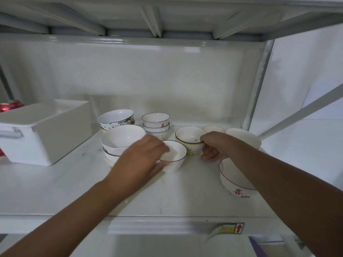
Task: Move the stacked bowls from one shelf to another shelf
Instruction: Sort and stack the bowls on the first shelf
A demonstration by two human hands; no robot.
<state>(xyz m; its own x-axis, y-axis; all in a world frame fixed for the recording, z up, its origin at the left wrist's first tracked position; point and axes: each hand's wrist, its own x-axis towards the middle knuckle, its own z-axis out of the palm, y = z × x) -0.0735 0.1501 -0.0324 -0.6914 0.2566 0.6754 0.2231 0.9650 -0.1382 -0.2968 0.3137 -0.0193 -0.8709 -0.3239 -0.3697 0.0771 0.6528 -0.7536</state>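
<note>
Several bowls stand on a white shelf [185, 197]. My left hand [141, 158] grips a small white bowl with a dark rim [176, 154], thumb at its near side and fingers over the rim. My right hand [213, 145] holds the right side of a yellow-patterned bowl [187, 140], fingers on its rim. To the left is a stack of white bowls [120, 141]. Behind stand a floral bowl [116, 118] and a small stack with a red character [156, 123]. A red-rimmed bowl [235, 182] lies partly under my right forearm.
A white lidded box [46, 132] fills the shelf's left side, with a red can [11, 105] behind it. Two more pale bowls [243, 138] sit behind my right hand. Another shelf hangs overhead, and the frame post [259, 80] bounds the right.
</note>
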